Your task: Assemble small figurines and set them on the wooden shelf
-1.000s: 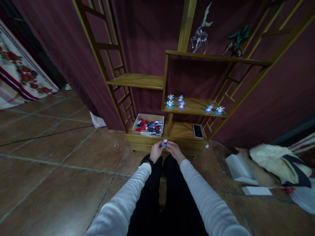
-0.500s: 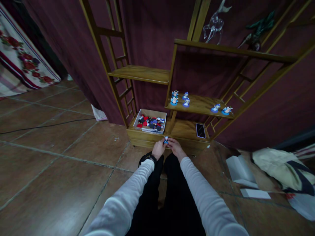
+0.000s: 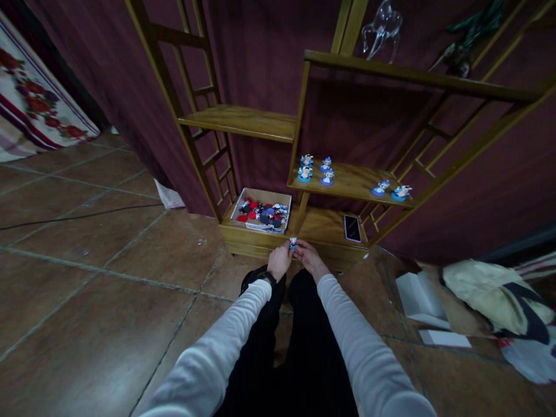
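Note:
Between both hands, in front of the shelf's low base, is a small figurine (image 3: 293, 242) with a white head and a blue base. My left hand (image 3: 279, 259) pinches it from the left, and my right hand (image 3: 309, 256) grips it from the right with closed fingers. Just beyond my hands stands an open cardboard box (image 3: 240, 218) full of jumbled figurines with red, black and purple bases. On the middle shelf (image 3: 354, 181), several blue-and-white and purple figurines stand upright, most at its left end and two at its right.
A phone (image 3: 352, 228) lies on the low base (image 3: 321, 223) at the right. A clear glass animal (image 3: 383, 32) and a dark green ornament (image 3: 467, 43) stand on the top shelf. White box pieces (image 3: 422, 301) and a pale bag (image 3: 482, 295) lie on the floor, right.
The view has shifted slightly, so the shelf sits a little higher and further left. Both hands still hold the figurine in nearly the same place.

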`<move>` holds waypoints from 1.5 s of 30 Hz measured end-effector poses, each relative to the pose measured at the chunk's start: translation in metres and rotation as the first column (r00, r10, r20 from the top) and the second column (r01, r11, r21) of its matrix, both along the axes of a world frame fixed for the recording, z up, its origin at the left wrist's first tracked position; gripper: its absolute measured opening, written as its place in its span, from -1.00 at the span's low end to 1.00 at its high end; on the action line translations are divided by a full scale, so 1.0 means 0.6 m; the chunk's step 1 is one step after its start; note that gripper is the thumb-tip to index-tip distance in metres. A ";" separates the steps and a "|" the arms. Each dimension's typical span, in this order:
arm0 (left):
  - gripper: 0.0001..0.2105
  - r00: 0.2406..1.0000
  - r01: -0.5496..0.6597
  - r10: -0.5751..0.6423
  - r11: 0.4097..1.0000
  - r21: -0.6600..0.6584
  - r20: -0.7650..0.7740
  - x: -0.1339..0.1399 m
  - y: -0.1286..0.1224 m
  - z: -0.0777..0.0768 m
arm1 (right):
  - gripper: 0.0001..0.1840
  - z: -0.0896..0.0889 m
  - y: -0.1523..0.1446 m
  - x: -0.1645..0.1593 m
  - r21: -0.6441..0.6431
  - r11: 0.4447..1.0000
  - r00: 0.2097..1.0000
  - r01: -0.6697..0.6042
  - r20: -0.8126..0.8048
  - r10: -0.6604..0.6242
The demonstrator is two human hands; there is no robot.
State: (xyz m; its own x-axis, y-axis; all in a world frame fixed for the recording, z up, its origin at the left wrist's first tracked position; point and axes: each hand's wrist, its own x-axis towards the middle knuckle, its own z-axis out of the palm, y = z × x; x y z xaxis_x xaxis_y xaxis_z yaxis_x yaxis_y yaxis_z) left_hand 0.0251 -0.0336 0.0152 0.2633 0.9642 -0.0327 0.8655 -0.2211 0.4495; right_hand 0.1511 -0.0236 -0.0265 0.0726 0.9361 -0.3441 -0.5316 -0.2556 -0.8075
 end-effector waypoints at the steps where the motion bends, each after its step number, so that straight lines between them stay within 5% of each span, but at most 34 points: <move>1: -0.65 1.000 0.001 -0.001 1.000 -0.002 -0.009 0.002 0.001 0.002 | -0.76 -0.001 0.000 0.002 0.002 1.000 1.000 -0.007 0.004 0.007; 8: -0.66 0.994 0.037 -0.038 0.999 -0.010 -0.100 0.011 0.001 -0.001 | -0.79 -0.006 0.003 0.007 -0.009 1.000 0.999 -0.027 0.024 0.027; 19: -0.44 0.928 0.271 -0.181 0.928 0.256 -0.327 0.005 -0.008 -0.014 | -0.75 0.008 0.000 0.019 0.058 0.998 1.000 0.013 0.028 -0.014; 25: -0.47 0.970 0.186 -0.115 0.919 0.347 -0.216 0.007 0.000 -0.012 | -0.75 0.011 0.001 0.018 0.110 0.994 1.000 0.017 0.001 -0.017; 31: -0.48 0.991 0.130 -0.117 0.957 0.260 -0.062 0.005 -0.010 -0.013 | -0.74 0.021 -0.009 0.019 0.131 0.990 0.997 -0.048 0.060 0.040; 45: -0.47 0.983 0.169 -0.143 0.951 0.259 -0.115 -0.001 -0.019 -0.008 | -0.74 0.019 -0.016 0.021 0.176 0.984 0.996 -0.016 0.084 0.001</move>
State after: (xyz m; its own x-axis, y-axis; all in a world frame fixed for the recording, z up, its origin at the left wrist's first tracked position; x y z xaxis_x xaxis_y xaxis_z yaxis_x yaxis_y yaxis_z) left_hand 0.0243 -0.0453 0.0106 0.4195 0.8882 0.1876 0.8460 -0.4574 0.2740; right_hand 0.1639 -0.0331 -0.0148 0.0860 0.9822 -0.1667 -0.4591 -0.1095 -0.8816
